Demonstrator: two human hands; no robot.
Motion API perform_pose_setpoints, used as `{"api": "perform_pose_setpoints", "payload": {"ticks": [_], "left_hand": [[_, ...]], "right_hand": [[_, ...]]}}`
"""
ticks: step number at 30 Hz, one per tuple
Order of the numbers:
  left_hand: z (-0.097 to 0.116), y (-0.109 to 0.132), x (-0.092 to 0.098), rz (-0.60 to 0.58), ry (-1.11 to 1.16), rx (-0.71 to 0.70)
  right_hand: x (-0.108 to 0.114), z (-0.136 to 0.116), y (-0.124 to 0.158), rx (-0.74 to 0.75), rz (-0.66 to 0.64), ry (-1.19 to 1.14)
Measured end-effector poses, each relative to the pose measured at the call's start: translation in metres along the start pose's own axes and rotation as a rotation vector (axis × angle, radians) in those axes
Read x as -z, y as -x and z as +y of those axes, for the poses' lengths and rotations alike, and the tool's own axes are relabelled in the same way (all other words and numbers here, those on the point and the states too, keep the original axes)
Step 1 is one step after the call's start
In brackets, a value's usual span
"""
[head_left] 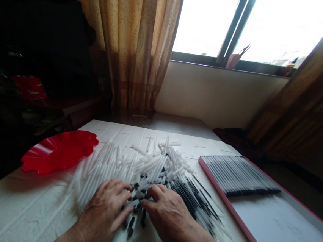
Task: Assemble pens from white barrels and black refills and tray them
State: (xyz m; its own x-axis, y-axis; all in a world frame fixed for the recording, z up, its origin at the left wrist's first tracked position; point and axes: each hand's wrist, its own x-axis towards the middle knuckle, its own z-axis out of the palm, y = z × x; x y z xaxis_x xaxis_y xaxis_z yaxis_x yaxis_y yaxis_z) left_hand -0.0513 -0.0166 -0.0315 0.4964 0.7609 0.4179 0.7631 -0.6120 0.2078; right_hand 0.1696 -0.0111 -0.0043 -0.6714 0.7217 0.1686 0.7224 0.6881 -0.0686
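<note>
Both hands are low in the middle of the view, over small black pieces (130, 232) scattered on the white table cover. My left hand (109, 203) has its fingers bent and thumb apart, near the pieces; nothing shows held in it. My right hand (167, 209) has thumb and forefinger close together at a small piece too small to make out. A pile of clear white tubes (157, 166) lies beyond the hands, with more clear tubes (102, 172) to the left. Thin black rods (191, 196) lie to the right of my right hand.
A red scalloped dish (58, 153) stands at the left. On the right, a shallow pink-edged tray (222, 203) holds a row of assembled clear tubes with black ends (239, 174). Curtains and a window are behind the table.
</note>
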Motion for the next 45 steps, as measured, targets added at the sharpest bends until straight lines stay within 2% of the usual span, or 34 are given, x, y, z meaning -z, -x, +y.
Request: {"api": "perform_pose_setpoints", "payload": {"ticks": [7, 14, 20, 26, 27, 29, 33, 37, 41, 43, 45], "left_hand": [[0.002, -0.003, -0.003, 0.016, 0.014, 0.016], [-0.005, -0.006, 0.001, 0.097, 0.029, 0.008], [-0.027, -0.009, 0.004, 0.191, 0.009, 0.061], [-0.026, -0.01, 0.007, 0.14, -0.003, 0.033], [-0.026, -0.01, 0.007, 0.127, -0.002, 0.019], [-0.025, -0.009, 0.008, 0.097, -0.001, -0.009], [-0.023, -0.008, 0.01, 0.014, 0.002, -0.077], [-0.02, -0.008, 0.012, -0.022, -0.017, -0.113], [-0.02, -0.012, 0.013, 0.0, -0.039, -0.156], [-0.019, -0.014, 0.014, 0.016, -0.035, -0.198], [-0.016, -0.015, 0.016, 0.053, -0.008, -0.238]], "right_hand": [[0.013, -0.005, -0.02, 0.09, -0.135, 0.143], [0.02, 0.0, -0.03, 0.245, -0.137, 0.212], [0.015, 0.002, -0.029, 0.471, -0.043, 0.312], [0.015, 0.013, -0.022, 0.572, 0.025, 0.281], [0.015, 0.013, -0.019, 0.549, 0.057, 0.24], [0.014, 0.012, -0.012, 0.414, 0.162, 0.047], [0.009, 0.011, 0.006, -0.042, 0.387, -0.609], [0.002, 0.015, 0.018, -0.37, 0.462, -1.108], [-0.001, 0.016, 0.02, -0.496, 0.503, -1.358], [0.0, 0.013, 0.022, -0.482, 0.522, -1.402], [0.002, 0.009, 0.025, -0.426, 0.597, -1.376]]}}
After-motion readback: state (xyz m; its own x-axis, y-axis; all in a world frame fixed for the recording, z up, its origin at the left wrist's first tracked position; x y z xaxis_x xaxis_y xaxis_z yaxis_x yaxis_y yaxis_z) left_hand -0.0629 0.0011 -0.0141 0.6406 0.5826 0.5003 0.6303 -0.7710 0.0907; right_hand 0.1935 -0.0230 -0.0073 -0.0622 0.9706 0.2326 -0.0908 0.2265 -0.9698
